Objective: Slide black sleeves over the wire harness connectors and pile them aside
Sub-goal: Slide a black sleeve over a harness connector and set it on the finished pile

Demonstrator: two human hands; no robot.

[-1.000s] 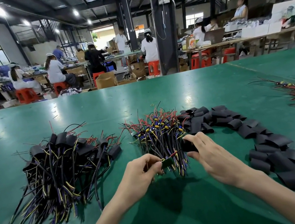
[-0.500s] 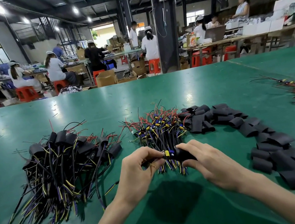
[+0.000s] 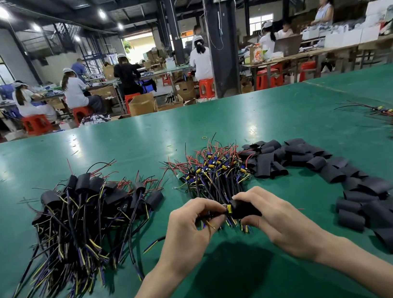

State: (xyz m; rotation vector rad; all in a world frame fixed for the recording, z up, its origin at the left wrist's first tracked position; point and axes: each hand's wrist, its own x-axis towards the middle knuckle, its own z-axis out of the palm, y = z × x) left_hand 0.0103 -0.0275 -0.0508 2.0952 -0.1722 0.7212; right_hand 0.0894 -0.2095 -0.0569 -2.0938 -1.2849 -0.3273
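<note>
The pile of sleeved harnesses (image 3: 81, 215) lies on the green counter (image 3: 139, 141), well to the left of the fingers. The left hand (image 3: 189, 233) pinches one harness just behind its yellow connector (image 3: 229, 208), while the right hand (image 3: 284, 222), fingers curled, grips a black sleeve (image 3: 245, 209) whose mouth touches that connector. The unsleeved harness pile (image 3: 213, 171) lies just beyond the fingers; loose sleeves (image 3: 346, 178) curve away to their right.
</note>
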